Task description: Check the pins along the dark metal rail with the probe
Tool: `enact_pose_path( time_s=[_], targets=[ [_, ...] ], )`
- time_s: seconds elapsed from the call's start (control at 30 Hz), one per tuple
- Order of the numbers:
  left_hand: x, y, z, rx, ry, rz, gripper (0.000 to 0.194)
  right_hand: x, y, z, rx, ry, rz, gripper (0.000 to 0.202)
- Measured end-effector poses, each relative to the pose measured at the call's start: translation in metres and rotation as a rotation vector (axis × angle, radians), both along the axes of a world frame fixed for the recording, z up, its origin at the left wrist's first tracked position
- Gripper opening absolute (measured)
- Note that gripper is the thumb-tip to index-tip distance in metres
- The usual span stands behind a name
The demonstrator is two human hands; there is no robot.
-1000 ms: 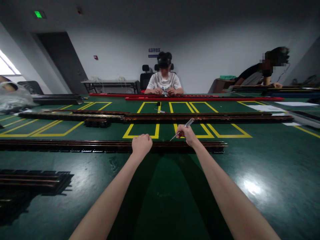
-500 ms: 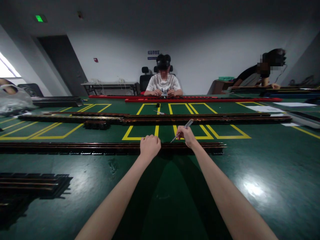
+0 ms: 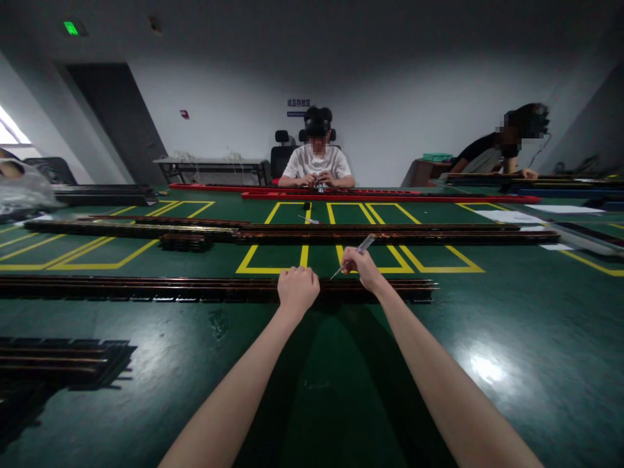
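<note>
A long black rail [image 3: 195, 288] with copper-coloured strips along its top lies across the table in front of me. My left hand [image 3: 298, 289] is closed over the rail near the middle of the view, knuckles up; its fingertips are hidden behind it. In my right hand [image 3: 359, 266] I grip a screwdriver [image 3: 366, 243] with a clear handle, held slanted like a pen. Its thin shaft points down and left to the rail's far edge, just right of my left hand. Whether the tip touches the rail I cannot tell.
Beyond lies another row of dark rails [image 3: 390, 234] over yellow floor-style markings, with a second screwdriver [image 3: 310, 220] behind it. More rails [image 3: 58, 357] are stacked at the near left. A co-worker [image 3: 318, 162] sits opposite behind red trays [image 3: 273, 195]; another person [image 3: 487, 146] leans over at the right.
My left hand has shifted slightly right along the rail, closer to the screwdriver tip. The right hand keeps the same hold. The seated co-worker's hands have come closer together.
</note>
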State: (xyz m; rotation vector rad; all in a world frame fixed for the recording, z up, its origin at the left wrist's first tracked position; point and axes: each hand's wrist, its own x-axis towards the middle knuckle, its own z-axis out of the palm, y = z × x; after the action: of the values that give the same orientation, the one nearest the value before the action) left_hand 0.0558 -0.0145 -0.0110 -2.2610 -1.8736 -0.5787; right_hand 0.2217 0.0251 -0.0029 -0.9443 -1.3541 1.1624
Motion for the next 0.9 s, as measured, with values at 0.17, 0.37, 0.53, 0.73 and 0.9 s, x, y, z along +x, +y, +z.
enact_pose_path(
  time_s=[0.17, 0.37, 0.53, 0.73, 0.9],
  targets=[
    [0.0, -0.001, -0.001, 0.022, -0.009, -0.008, 0.044, 0.006, -0.005, 0.0, 0.008, -0.016, 0.086, 0.015],
    [-0.001, -0.001, 0.0, -0.003, -0.029, -0.026, 0.044, 0.011, -0.014, 0.005, 0.015, -0.035, 0.116, 0.014],
    [-0.002, -0.001, 0.003, -0.042, -0.033, -0.017, 0.043, 0.017, -0.016, 0.007, 0.013, -0.105, 0.098, 0.013],
    [-0.003, 0.003, 0.005, -0.055, -0.057, 0.02, 0.043, 0.019, -0.016, 0.011, 0.013, -0.114, 0.076, 0.013],
    [-0.008, 0.005, 0.009, -0.132, -0.098, 0.036, 0.041, 0.015, -0.016, 0.012, 0.016, -0.121, 0.085, 0.013]
  ],
)
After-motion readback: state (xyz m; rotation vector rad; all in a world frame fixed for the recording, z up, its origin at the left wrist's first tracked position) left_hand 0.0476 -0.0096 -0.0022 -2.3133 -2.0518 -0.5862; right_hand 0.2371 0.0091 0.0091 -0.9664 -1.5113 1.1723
